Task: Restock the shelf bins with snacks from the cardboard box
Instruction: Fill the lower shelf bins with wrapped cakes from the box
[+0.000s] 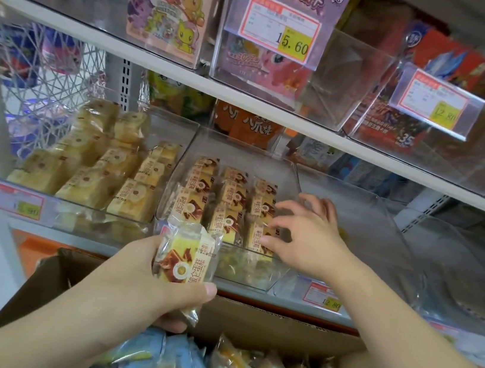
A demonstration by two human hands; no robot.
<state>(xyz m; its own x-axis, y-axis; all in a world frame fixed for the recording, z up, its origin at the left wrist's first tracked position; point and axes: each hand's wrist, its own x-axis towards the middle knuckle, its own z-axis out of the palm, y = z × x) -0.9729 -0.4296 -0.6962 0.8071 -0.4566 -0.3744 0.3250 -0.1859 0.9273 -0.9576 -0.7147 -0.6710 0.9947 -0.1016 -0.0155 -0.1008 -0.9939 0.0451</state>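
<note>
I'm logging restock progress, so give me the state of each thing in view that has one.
left hand: grips a wrapped cake above the box.
right hand: fingers spread, touching packs in the middle bin.
middle bin: partly filled, three rows.
left bin: nearly full of yellow cakes.
right bin: looks empty.
cardboard box: open, holding mixed snacks.

Bright, even, pretty flat light, no hard shadows anywhere. The clear bins (336,81) pick up soft white glare on their walls, so stuff behind them looks hazy. Wide-angle lens bends the shelf edge (164,63) into a curve. Corners go soft and smeared, especially above and left of that edge.
</note>
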